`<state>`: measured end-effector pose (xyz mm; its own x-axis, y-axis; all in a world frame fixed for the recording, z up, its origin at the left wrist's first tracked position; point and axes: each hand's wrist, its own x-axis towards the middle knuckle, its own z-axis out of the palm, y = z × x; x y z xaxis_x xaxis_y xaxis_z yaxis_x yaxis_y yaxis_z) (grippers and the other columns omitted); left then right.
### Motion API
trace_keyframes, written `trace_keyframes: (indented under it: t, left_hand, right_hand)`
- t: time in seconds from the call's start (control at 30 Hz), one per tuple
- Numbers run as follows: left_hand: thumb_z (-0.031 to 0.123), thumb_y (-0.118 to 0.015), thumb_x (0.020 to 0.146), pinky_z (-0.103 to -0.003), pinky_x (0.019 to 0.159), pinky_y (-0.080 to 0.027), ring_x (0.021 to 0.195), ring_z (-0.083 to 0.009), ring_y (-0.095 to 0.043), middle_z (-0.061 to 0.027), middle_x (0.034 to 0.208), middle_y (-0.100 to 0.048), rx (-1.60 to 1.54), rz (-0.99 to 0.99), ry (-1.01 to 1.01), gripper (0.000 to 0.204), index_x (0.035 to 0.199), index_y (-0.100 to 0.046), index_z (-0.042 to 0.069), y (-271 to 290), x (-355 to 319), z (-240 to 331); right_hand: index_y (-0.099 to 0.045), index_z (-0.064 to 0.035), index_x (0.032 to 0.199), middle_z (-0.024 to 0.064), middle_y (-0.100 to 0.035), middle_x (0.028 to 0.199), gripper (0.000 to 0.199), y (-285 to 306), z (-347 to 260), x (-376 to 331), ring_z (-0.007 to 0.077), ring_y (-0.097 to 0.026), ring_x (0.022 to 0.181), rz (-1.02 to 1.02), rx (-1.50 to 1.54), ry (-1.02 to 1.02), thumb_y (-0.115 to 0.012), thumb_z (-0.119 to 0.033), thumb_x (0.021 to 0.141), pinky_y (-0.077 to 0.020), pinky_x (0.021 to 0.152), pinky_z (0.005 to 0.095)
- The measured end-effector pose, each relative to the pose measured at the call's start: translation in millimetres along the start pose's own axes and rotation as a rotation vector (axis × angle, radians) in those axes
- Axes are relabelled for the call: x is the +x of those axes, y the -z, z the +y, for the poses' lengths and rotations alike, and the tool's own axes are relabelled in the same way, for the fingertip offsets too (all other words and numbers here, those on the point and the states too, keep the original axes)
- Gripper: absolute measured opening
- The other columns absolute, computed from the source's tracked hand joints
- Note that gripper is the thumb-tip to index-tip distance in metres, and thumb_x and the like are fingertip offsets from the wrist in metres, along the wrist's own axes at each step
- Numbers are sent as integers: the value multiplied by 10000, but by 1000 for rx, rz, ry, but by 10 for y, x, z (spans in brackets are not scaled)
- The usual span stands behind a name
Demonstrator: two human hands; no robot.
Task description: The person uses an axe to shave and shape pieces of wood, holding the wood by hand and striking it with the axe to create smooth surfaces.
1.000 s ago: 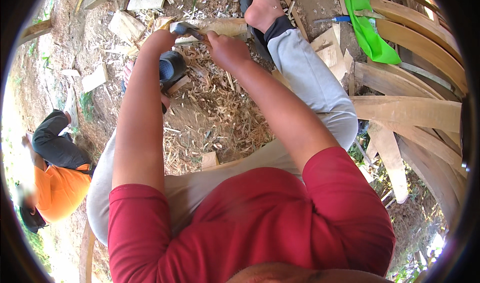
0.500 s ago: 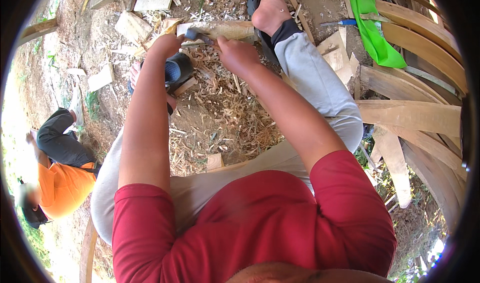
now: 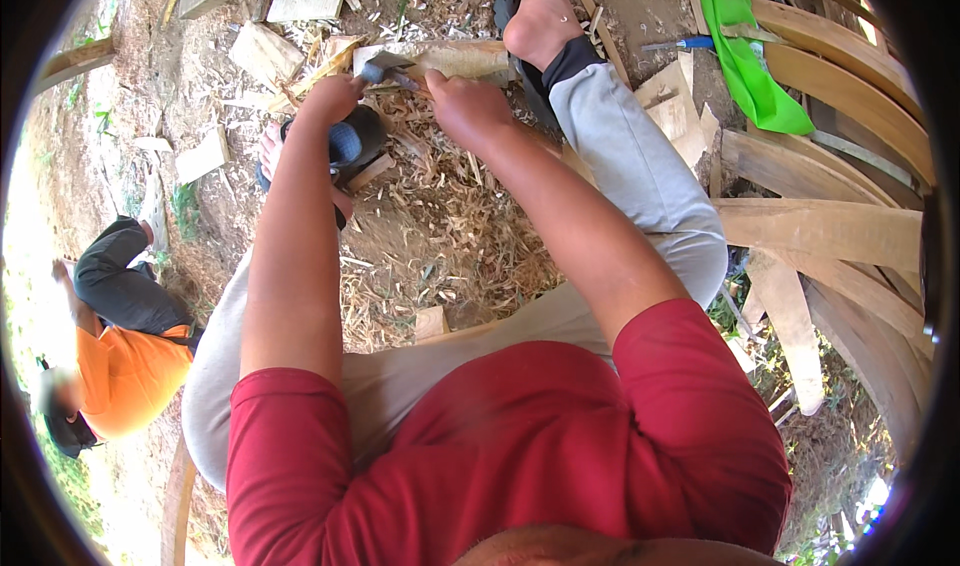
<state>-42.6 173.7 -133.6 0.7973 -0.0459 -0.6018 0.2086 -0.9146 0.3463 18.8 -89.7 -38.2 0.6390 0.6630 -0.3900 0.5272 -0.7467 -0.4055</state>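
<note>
left hand (image 3: 330, 99) fisted, right hand (image 3: 465, 106) gripping, arms outstretched

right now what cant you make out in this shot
- Head view: the tool's grip, wrapped inside the left hand.
- What the right hand pinches against the wooden piece: covered by its fingers.
- Left foot: mostly behind the left forearm.
- Blue-handled tool near the green bag: too small to identify.

Green bag (image 3: 745, 61) on curved planks (image 3: 830, 231); blue-handled tool (image 3: 680, 44) nearby; orange-shirted person (image 3: 120, 366) crouching.
</note>
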Motion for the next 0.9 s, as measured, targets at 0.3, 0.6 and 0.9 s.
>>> trace_keyframes:
  t: [0.3,0.6,0.9]
  left_hand:
    - [301,-566,1019,-477,880,-572,1005,-402,-713,-205,1074,-751,-177,-6,253,322,1051,-746,36,167,-111,215]
    - [265,-437,1067,-510,897,-558,1006,-414,-715,-230,1072,-746,127,-113,9,358,1166,-696,38,204,-114,146]
    - [575,-326,1096,-489,918,-543,1057,-433,-692,-237,1090,-739,-194,-156,217,657,1192,-728,65,303,-200,261]
  right_hand:
    - [-568,-87,1194,187,-738,886,238,-75,90,17,415,-739,755,63,-35,-1,-499,-117,968,-574,623,563]
    - [-543,-103,1365,183,-738,909,388,-2,-109,-63,404,-742,828,46,5,14,-496,-126,981,-575,675,557]
    - [-536,-112,1398,172,-751,944,405,26,25,-26,399,-743,860,-37,11,-19,-514,-186,1001,-572,719,558]
